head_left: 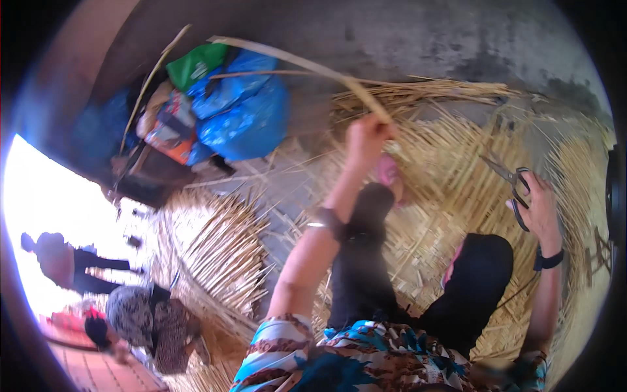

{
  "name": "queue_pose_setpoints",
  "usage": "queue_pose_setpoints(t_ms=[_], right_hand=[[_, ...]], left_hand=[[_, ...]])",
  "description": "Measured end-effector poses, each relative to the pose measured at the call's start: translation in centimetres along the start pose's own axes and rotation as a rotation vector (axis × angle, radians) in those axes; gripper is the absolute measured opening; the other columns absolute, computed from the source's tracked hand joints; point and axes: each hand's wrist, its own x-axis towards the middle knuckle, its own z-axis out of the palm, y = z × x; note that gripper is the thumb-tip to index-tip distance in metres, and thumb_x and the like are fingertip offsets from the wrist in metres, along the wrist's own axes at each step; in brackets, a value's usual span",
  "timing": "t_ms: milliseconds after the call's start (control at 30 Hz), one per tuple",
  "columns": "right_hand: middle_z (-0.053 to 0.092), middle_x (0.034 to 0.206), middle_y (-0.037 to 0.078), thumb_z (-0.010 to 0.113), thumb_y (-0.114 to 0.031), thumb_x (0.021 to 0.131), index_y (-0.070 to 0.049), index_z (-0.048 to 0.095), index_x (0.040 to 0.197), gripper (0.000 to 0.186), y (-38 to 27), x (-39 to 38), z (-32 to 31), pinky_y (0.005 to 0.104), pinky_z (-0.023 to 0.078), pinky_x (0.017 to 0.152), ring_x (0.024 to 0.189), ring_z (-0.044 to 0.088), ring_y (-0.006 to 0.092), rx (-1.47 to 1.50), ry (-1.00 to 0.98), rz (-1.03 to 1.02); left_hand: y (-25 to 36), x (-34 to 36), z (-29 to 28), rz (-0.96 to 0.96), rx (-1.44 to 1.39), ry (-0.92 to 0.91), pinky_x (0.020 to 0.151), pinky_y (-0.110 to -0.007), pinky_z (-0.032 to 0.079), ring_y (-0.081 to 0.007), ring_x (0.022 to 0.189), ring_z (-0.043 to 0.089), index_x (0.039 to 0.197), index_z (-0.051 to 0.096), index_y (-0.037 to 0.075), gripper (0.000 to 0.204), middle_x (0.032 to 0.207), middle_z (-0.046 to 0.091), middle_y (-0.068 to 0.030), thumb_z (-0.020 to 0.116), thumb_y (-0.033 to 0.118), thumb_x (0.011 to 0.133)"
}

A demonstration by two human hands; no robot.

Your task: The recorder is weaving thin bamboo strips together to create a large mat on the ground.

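My left hand [369, 140] is raised over the woven strip mat [431, 209], closed on a long pale cane strip [294, 60] that angles up toward the upper left. Black-handled scissors [521, 186] are gripped in my right hand [542, 206] at the right side, blades pointing up and left over the mat. My legs in dark trousers lie on the mat, and a pink foot or footwear shows beside my left hand, blurred.
Blue plastic bags [241, 117] and a green bag [192, 65] sit by the wall [418, 32]. Bundled strips [418, 91] lie at the wall's base, more piled strips [219, 248] at left. Two other people [55, 258] [140, 323] are at the bright left side.
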Motion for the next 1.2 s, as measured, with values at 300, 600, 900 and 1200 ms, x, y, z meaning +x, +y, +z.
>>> queue_pose_setpoints(t_ms=[300, 600, 900, 1200], right_hand=[[0.055, 0.11, 0.022, 0.076, -0.019, 0.068, 0.001, 0.048, 0.115, 0.059, -4.6, 3.8, 4.4, 0.0471, 0.039, 0.089, 0.102, 0.051, 0.0417, -0.277, -0.057, -0.345], [0.058, 0.104, 0.024, 0.076, -0.021, 0.067, 0.002, 0.052, 0.11, 0.054, -4.4, 3.1, 4.7, 0.0463, 0.043, 0.081, 0.1, 0.053, 0.0418, -0.261, -0.105, -0.291], [0.06, 0.08, 0.021, 0.072, -0.011, 0.076, 0.003, 0.053, 0.1, 0.034, 5.0, 2.1, 8.7, 0.0463, 0.042, 0.064, 0.073, 0.057, 0.0398, 0.0, 0.059, -0.256], [0.049, 0.07, 0.016, 0.052, -0.033, 0.096, 0.003, 0.055, 0.091, 0.036, 26.0, -7.9, 19.7, 0.0392, 0.039, 0.062, 0.065, 0.045, 0.0244, 0.128, -0.143, 0.311]], left_hand=[[5.0, -5.1, 4.3, 0.428, 0.27, -0.024, 0.079, -0.044, 0.043, -0.0296, 0.085, 0.059, 0.073, 0.064, 0.005, 0.012, 0.079, 0.056, -0.0102, 0.068, 0.016, 0.071], [5.1, -6.5, 6.9, 0.501, 0.271, -0.034, 0.084, -0.053, 0.036, -0.0284, 0.093, 0.056, 0.069, 0.062, 0.007, 0.01, 0.084, 0.054, -0.0099, 0.068, 0.014, 0.069], [3.8, -5.9, -1.0, 0.428, 0.264, 0.137, 0.063, -0.046, 0.044, -0.0413, 0.072, 0.056, 0.068, 0.058, -0.001, 0.018, 0.072, 0.055, -0.0198, 0.069, 0.012, 0.067], [-1.5, -12.9, -5.8, 0.011, 0.433, 0.149, 0.059, -0.048, 0.046, -0.0398, 0.067, 0.06, 0.097, 0.053, -0.001, 0.022, 0.066, 0.058, -0.0188, 0.057, 0.009, 0.077]])
